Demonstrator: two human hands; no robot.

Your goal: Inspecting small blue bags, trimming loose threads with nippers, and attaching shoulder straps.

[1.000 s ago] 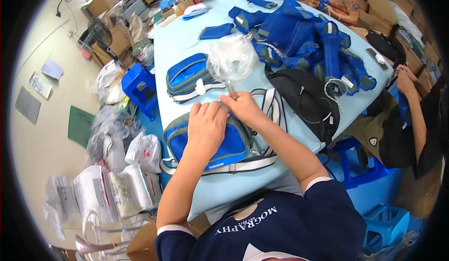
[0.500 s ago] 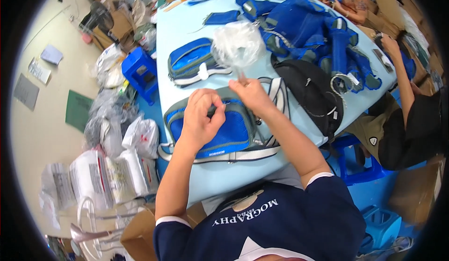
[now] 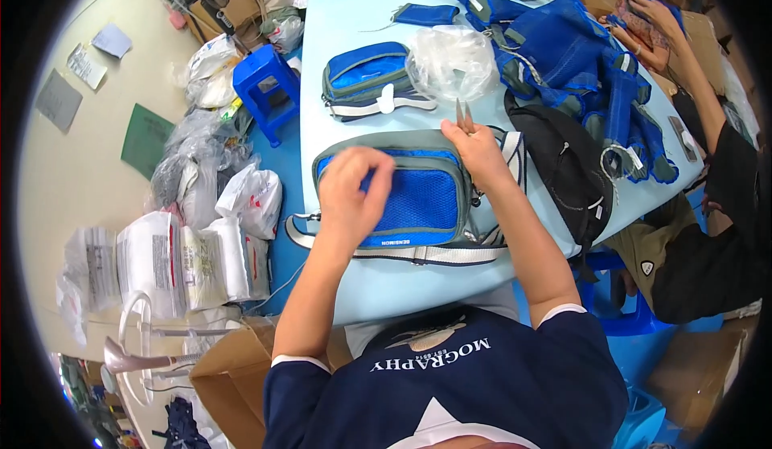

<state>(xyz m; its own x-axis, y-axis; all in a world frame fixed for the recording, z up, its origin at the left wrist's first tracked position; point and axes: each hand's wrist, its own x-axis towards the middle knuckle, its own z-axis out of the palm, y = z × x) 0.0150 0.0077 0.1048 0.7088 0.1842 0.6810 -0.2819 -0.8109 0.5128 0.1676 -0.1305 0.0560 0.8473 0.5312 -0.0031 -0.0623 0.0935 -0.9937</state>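
Note:
A blue and grey bag [image 3: 414,200] with a mesh front and striped strap lies at the table's near end. Over its left part is my left hand [image 3: 354,196], fingers curled and blurred; anything in them is hidden. My right hand [image 3: 478,151], at the bag's upper right, grips small metal snips [image 3: 464,111], points upward. Beyond them sit a crumpled clear plastic bag [image 3: 449,59] and a smaller blue and grey pouch [image 3: 362,75]. A black bag [image 3: 563,184] lies to the right.
Blue fabric pieces [image 3: 555,47] pile up on the table [image 3: 346,7]. Two co-workers are along the right side, one reaching out a bare arm [image 3: 696,79]. At left are a blue stool [image 3: 265,91] and plastic-wrapped packs [image 3: 149,264]; a cardboard box [image 3: 229,385] stands at lower left.
The view has shifted. My left hand remains curled over the bag, now blurred; my right still holds the snips. The nearer co-worker's arm has risen toward the back.

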